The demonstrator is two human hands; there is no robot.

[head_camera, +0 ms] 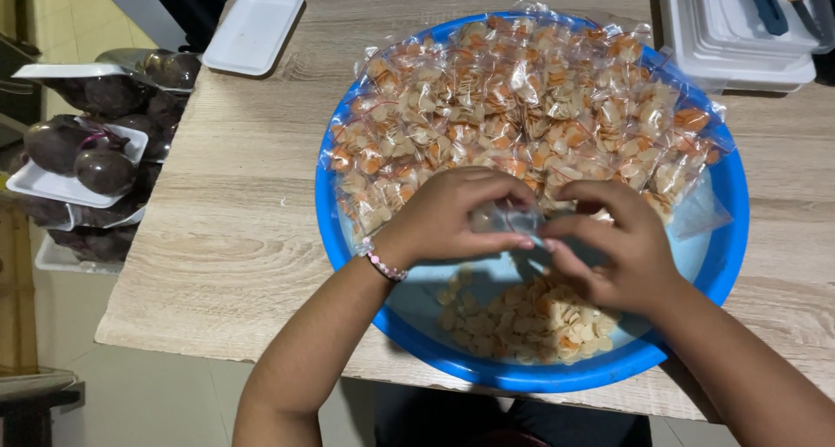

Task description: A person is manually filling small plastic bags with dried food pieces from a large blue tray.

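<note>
A big blue plastic basin (735, 199) sits on a wooden table. Its far half is piled with several small clear bags of pale and orange chips (522, 90). Loose chips (531, 321) lie at its near side. Over the basin's middle, my left hand (452, 216) and my right hand (613, 243) both pinch one small clear plastic bag (515, 219) between their fingertips. A beaded bracelet (383, 263) circles my left wrist.
A white foam tray (254, 30) lies at the table's (235, 230) far left corner. A stack of white foam trays (739, 38) stands at the far right. Left of the table, wrapped trays of dark purple round vegetables (87, 156) are stacked.
</note>
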